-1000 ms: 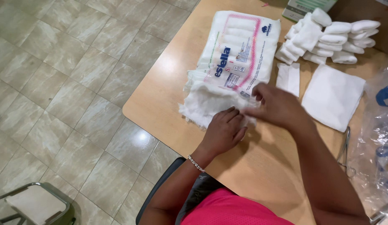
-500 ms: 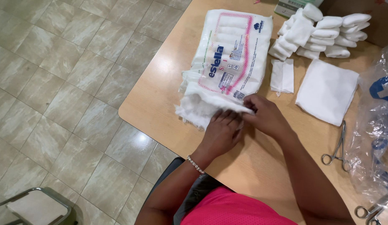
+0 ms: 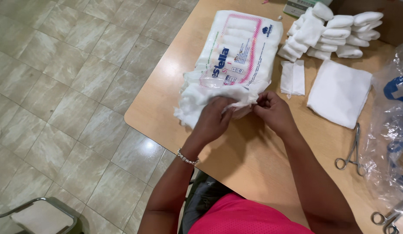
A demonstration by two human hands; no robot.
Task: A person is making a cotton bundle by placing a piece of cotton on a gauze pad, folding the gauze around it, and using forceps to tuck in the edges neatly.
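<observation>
A wooden counter (image 3: 270,160) with a smooth, light brown top and a rounded corner stands over a floor (image 3: 58,86) of pale beige tiles set on a slant. Light shines off the wood near the corner.

The left hand (image 3: 214,121) and the right hand (image 3: 273,110) are close together over the counter. Both sets of fingers are pinching a thin strip of white gauze (image 3: 242,102) that comes out of the open end of a gauze pack (image 3: 240,56). The pack is a see-through plastic bag with pink and blue print, full of white gauze, and it lies flat near the counter's edge, just beyond the hands. A silver bracelet (image 3: 186,157) sits on the left wrist.

To the right of the pack lies a small folded gauze piece (image 3: 293,78). Next to it is a bigger folded white cloth square (image 3: 340,93). Behind them is a pile of rolled gauze pieces (image 3: 331,30). Metal scissors (image 3: 351,151) lie near the right arm, beside a crinkly clear plastic bag (image 3: 392,130).

Down in the corner, on the floor, is part of a metal chair (image 3: 37,214).
</observation>
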